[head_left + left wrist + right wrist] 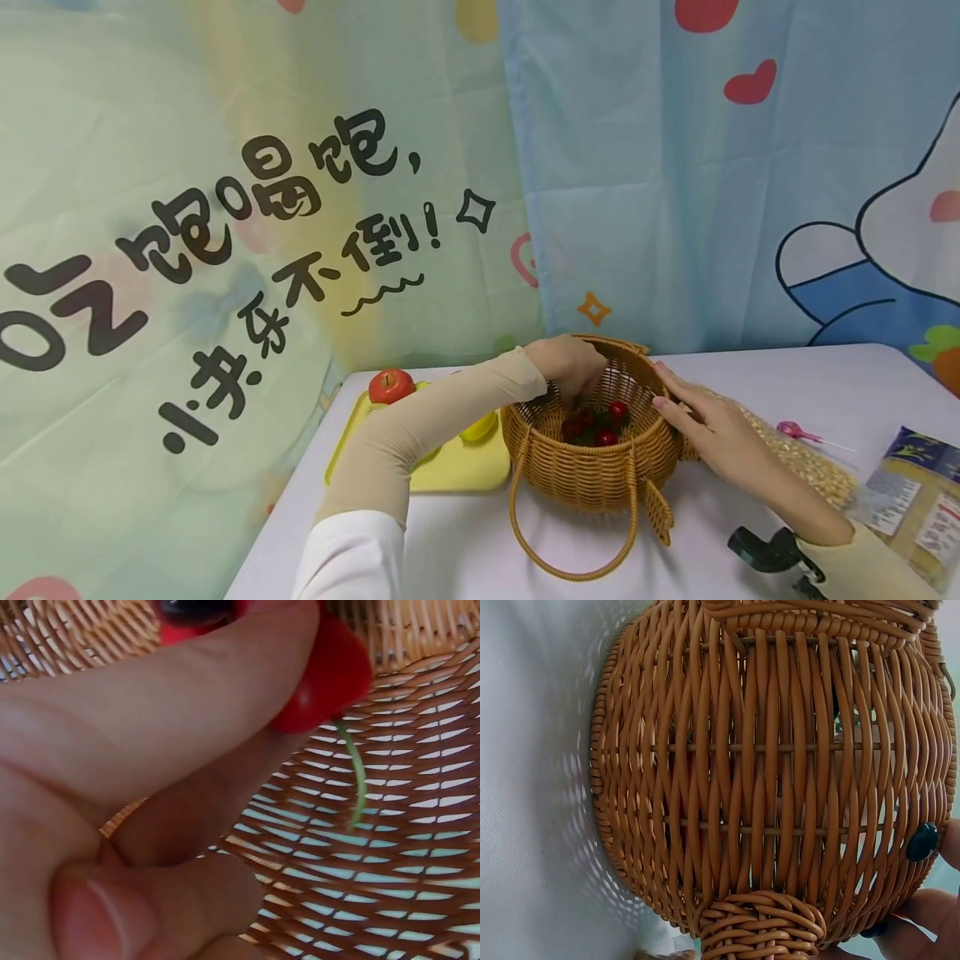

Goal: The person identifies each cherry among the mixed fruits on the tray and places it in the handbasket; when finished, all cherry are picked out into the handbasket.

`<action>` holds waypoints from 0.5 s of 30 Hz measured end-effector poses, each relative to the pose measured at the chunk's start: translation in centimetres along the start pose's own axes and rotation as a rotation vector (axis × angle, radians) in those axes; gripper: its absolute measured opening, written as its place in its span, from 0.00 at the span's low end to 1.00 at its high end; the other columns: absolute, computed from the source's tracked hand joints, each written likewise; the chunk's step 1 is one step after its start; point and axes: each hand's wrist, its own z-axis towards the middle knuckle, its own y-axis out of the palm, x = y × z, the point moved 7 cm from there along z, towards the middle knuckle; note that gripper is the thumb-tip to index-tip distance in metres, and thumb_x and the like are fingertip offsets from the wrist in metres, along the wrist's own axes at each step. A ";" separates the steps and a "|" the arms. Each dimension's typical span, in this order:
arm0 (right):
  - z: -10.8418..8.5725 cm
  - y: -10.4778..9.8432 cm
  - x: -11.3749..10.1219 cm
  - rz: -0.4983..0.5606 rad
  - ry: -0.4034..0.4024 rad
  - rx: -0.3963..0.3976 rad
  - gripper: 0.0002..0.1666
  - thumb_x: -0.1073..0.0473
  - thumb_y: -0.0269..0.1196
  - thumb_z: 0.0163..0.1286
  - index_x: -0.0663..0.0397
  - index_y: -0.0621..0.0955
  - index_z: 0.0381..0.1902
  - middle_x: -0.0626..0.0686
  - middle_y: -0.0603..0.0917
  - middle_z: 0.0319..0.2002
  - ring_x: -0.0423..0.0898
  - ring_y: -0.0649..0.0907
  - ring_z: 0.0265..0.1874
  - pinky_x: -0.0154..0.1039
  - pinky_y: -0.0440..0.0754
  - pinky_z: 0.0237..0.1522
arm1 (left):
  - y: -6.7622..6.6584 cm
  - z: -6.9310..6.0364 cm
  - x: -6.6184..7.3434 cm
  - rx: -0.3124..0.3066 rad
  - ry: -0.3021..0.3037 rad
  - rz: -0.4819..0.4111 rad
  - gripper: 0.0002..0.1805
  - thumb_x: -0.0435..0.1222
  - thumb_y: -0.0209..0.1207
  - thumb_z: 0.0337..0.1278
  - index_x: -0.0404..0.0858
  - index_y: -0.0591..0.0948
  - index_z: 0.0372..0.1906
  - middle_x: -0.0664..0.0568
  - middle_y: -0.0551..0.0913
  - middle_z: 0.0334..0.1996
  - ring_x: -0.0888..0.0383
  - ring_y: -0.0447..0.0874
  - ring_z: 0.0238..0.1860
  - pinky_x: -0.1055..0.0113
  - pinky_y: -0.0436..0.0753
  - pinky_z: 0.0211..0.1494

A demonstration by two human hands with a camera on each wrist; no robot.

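A brown wicker basket (592, 479) with a looped handle stands on the table. My left hand (573, 367) reaches inside it from the far left rim. Between thumb and fingers it pinches a red cherry (330, 682) with a green stem, seen in the left wrist view. Part of a dark round thing (195, 609) shows beyond the thumb. Several red fruits (606, 437) with dark green bits lie in the basket. My right hand (723, 433) rests on the right rim, its fingers fairly straight. The right wrist view shows the basket's woven side and a dark bead (922, 841).
Left of the basket a yellow tray (457, 477) bears a red apple (392, 387) and a yellow fruit (478, 427). To the right lie a bag of pale kernels (810, 462), a pink spoon (791, 430) and a printed packet (911, 504). A curtain hangs behind the table.
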 end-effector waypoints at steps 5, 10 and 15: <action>0.0 -0.2 -0.1 -0.006 0.020 -0.003 0.37 0.42 0.50 0.83 0.41 0.54 0.83 0.67 0.60 0.78 0.75 0.65 0.73 0.76 0.65 0.64 | 0.3 0.0 -0.1 0.030 0.011 -0.019 0.14 0.45 0.72 0.58 0.55 0.82 0.19 0.64 0.68 0.12 0.64 0.56 0.18 0.67 0.61 0.28; 0.1 -0.3 -0.1 -0.012 0.020 -0.002 0.37 0.42 0.49 0.83 0.41 0.54 0.83 0.68 0.61 0.78 0.76 0.65 0.73 0.76 0.65 0.64 | 0.2 -0.4 -0.2 0.044 0.005 -0.050 0.05 0.42 0.70 0.61 0.59 0.91 0.37 0.67 0.88 0.28 0.67 0.72 0.22 0.69 0.68 0.30; 0.0 0.0 0.0 -0.013 0.005 -0.001 0.37 0.43 0.50 0.83 0.42 0.55 0.83 0.67 0.61 0.78 0.75 0.65 0.73 0.76 0.65 0.64 | 0.6 -0.6 -0.1 0.044 0.015 -0.076 0.05 0.41 0.71 0.60 0.56 0.91 0.39 0.66 0.88 0.31 0.67 0.76 0.25 0.72 0.74 0.32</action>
